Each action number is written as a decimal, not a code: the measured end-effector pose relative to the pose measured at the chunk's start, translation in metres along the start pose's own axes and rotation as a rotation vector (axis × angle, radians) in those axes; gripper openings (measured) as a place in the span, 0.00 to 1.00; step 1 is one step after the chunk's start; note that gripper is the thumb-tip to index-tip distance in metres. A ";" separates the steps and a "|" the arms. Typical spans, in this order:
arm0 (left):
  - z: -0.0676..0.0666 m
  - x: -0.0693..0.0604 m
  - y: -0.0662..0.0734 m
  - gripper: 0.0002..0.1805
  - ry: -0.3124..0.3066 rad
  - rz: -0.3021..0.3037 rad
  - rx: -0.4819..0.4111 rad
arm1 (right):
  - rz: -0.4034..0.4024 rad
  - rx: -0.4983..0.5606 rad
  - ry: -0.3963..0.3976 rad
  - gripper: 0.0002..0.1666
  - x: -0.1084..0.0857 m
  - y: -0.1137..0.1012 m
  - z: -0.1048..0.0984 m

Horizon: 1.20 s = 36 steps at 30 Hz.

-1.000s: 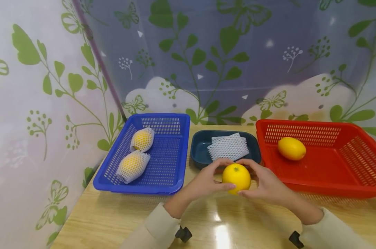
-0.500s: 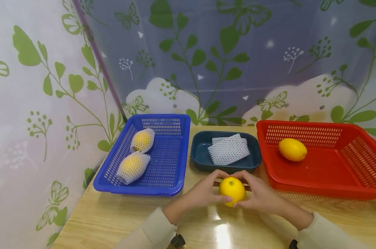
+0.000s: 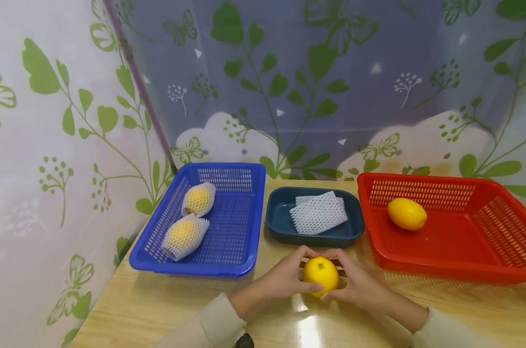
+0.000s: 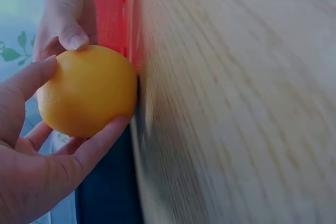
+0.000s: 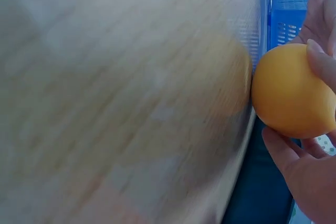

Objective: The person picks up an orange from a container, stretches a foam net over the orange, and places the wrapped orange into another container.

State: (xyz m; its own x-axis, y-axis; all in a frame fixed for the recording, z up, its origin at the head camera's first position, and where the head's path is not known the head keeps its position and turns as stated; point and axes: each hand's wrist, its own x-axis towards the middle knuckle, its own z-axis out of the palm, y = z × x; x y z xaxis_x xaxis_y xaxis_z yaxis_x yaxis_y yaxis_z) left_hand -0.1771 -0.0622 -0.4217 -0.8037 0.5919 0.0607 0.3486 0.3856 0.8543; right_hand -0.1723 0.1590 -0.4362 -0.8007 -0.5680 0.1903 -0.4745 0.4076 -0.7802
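A round yellow fruit [image 3: 321,276] is at the table's near middle, between both hands, its stem end facing up. My left hand [image 3: 284,278] grips its left side, thumb in front and fingers behind; my right hand [image 3: 359,285] grips the right side the same way. In the left wrist view the fruit [image 4: 88,91] is down at the table surface, with the left thumb and fingers curved round it. The right wrist view shows the fruit [image 5: 294,92] against the tabletop, held by the right hand [image 5: 310,171]. The far fingertips are partly hidden.
A blue basket [image 3: 245,241] at left holds two net-wrapped yellow fruits [image 3: 185,236]. Behind the hands, a dark teal tray [image 3: 276,234] holds white foam nets [image 3: 318,212]. At right, a red basket [image 3: 454,241] holds one bare yellow fruit [image 3: 406,213]. Patterned cloth hangs behind.
Both hands have moved the fruit toward the table's near edge and slightly left, away from the teal tray. Their grip on it looks the same.
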 end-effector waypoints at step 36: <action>0.001 -0.003 -0.013 0.32 -0.023 -0.059 -0.092 | 0.079 -0.091 -0.084 0.50 0.019 -0.029 -0.027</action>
State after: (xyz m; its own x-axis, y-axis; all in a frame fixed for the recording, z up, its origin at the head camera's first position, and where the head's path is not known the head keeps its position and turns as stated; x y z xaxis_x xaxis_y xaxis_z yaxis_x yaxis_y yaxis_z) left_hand -0.1787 -0.0677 -0.4333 -0.8102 0.5861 -0.0022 0.2538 0.3542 0.9001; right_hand -0.1835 0.1560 -0.3935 -0.8053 -0.5879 0.0770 -0.4455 0.5142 -0.7329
